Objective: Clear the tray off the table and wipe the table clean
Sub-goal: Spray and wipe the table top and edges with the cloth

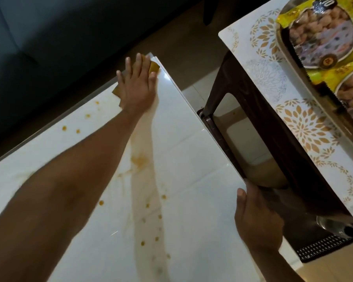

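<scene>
Left grip (138, 84) flat on yellow cloth (154, 67); right grip (257, 218) clasps table (192, 180) edge (stained).

1. The single head view looked steeply down from above the white table (192, 180), close over it.
2. It faced forward along the outstretched left arm toward the table's far corner.
3. The patterned side table (293, 123) filled its right edge.

Glossy, smooth white table (192, 169) streaked with orange smears. Soft yellow cloth (154, 67). Dark brown plastic stool (222, 102). Shiny crinkled plastic snack packets (322, 33) on a gold-patterned glossy tray (259, 64).
</scene>
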